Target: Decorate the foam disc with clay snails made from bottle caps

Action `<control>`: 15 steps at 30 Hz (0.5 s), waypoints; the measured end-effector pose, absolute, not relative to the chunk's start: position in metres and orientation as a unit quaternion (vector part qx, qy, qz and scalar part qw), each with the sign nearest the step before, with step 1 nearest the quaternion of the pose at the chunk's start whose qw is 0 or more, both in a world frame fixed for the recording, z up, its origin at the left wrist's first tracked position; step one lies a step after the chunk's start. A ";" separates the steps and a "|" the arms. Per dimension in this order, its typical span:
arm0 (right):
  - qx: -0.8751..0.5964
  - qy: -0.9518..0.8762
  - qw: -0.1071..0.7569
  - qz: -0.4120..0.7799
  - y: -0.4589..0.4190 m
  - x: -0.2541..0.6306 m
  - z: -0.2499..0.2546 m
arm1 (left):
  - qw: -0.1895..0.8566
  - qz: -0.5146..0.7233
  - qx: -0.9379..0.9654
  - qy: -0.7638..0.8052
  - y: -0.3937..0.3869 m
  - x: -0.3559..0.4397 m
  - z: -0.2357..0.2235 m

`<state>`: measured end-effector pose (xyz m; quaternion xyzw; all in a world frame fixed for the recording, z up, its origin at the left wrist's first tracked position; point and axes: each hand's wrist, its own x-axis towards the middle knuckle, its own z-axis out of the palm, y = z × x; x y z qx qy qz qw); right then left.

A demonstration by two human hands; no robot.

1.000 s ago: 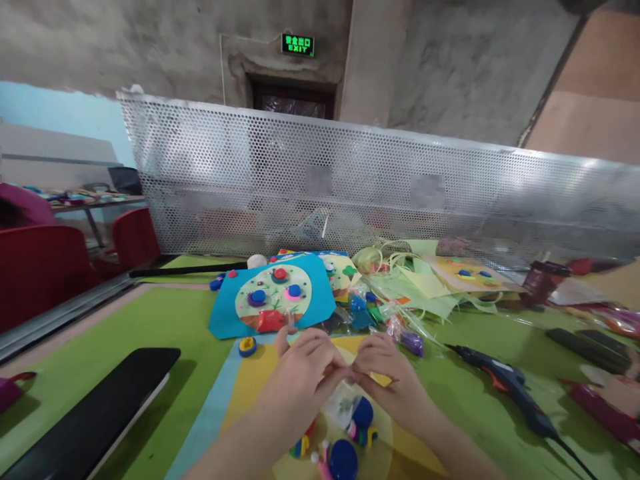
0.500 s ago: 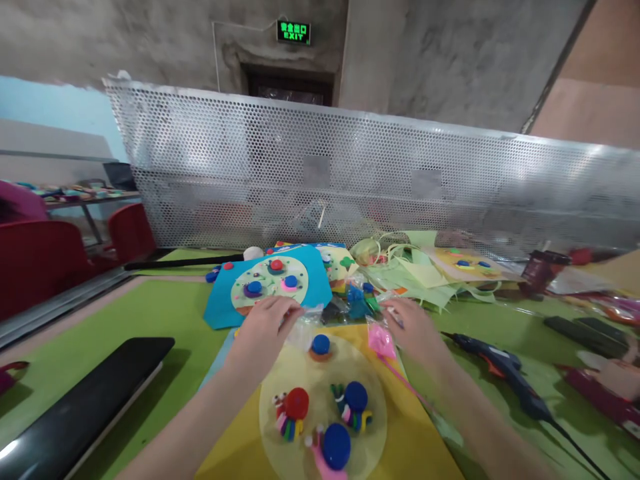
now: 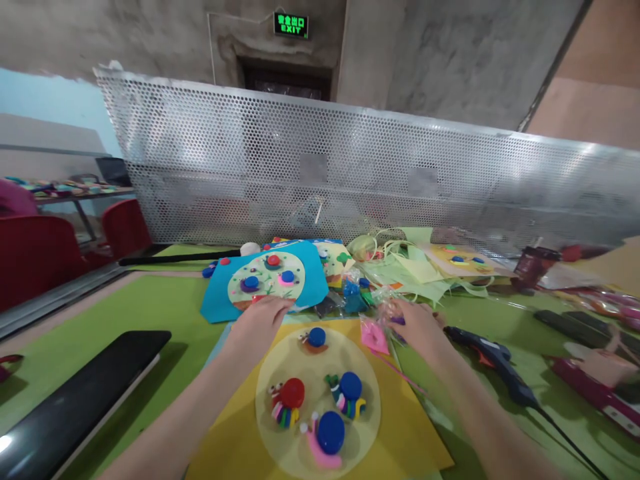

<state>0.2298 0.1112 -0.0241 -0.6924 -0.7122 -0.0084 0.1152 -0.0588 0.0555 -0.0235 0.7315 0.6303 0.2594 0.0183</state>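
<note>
My left hand (image 3: 263,321) is over the near edge of a blue card (image 3: 315,273), its fingertips pressed together; what they hold, if anything, I cannot make out. My right hand (image 3: 417,327) is closed on a clear plastic bag (image 3: 390,308) with a purple lump at the fingertips. Below the hands lies a yellow card (image 3: 410,427) with a pale round sheet (image 3: 273,433). On it are several clay snails with cap shells: a blue-shelled snail (image 3: 317,338) at the top, a red-shelled snail (image 3: 291,395), and a pink snail (image 3: 327,437) with a blue shell nearest me.
A pink clay bag (image 3: 374,337) lies beside the yellow card's far corner. To the right are a glue gun (image 3: 495,360) with its cord and a dark cup (image 3: 536,267). A long black case (image 3: 90,393) lies left. Paper scraps (image 3: 415,267) and a perforated metal screen (image 3: 360,173) stand behind.
The clear plastic by my left fingertips is gone from there, uncovering the top snail's head. My right hand has shifted slightly, with the purple lump now showing at its fingertips.
</note>
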 end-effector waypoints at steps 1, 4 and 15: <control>-0.694 -0.709 0.126 -0.010 0.112 0.231 -0.023 | 0.020 0.249 0.733 0.633 0.055 -0.058 -0.024; -0.699 -0.696 0.164 -0.016 0.115 0.235 -0.022 | 0.026 0.214 0.734 0.644 0.055 -0.056 -0.023; -0.635 -0.721 0.271 0.057 0.120 0.233 -0.030 | 0.060 0.126 0.741 0.657 0.046 -0.047 -0.020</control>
